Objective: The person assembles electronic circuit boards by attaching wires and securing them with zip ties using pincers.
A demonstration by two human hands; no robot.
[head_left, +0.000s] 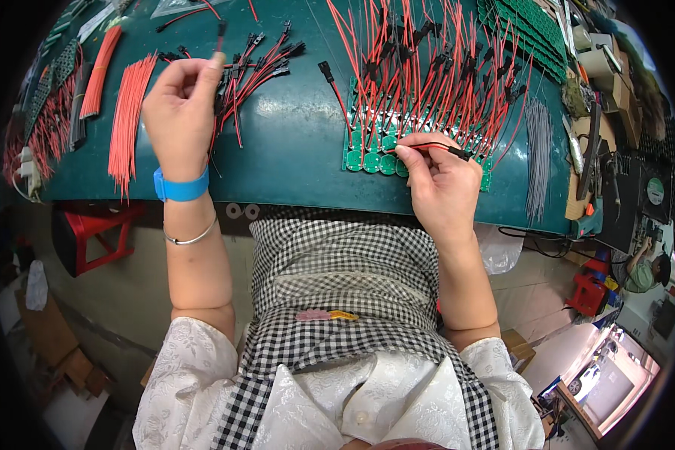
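Note:
My left hand (178, 112) is raised over the table, thumb and forefinger pinching a short wire lead (221, 30) with a black connector at its top. Beside that hand lies a loose pile of red-and-black leads (259, 73) with black plugs. My right hand (448, 187) pinches another red-and-black lead (427, 145), its black connector resting across the fingers. The wire end points at the near edge of a green panel of round circuit boards (373, 163); whether it touches, I cannot tell. Many leads stand upright from the panel behind my right hand.
Red wire bundles (131, 112) lie at the left, and a bundle of grey wires (538, 157) at the right. Green perforated boards (529, 34) are stacked at the far right. A red stool (101, 236) stands below the table's left edge. Another person (645, 274) is at far right.

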